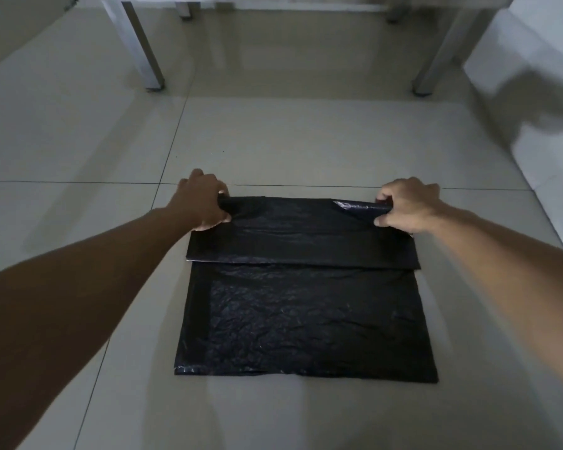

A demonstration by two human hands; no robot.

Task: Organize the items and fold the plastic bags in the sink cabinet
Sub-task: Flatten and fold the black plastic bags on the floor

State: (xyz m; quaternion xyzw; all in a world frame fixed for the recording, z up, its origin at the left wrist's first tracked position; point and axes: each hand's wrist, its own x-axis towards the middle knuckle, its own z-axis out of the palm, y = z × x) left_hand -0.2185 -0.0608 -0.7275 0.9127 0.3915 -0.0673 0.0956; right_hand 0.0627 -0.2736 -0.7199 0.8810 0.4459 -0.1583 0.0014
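1. I see a floor of large pale glossy tiles with thin dark grout lines; one line runs straight across just beyond my hands, another runs toward me on the left
2. A black bag lies flat on the tiles in front of me, crinkled, its near edge square to me
3. The bag's far part is folded back toward me, forming a band across the sheet; the band's free edge lies about a third of the way down
4. My left hand grips the far left corner of the fold, fingers curled over it and thumb beneath
5. My right hand pinches the far right corner, where the plastic curls up and catches the light
6. Both forearms are bare and reach in from the lower corners
7. Beyond the bag stand metal legs, two near and two farther back, reflecting faintly in the tiles
8. A white panel rises on the right, with a blurred shadow across it
9. The room is dim, and the tiles show a soft sheen
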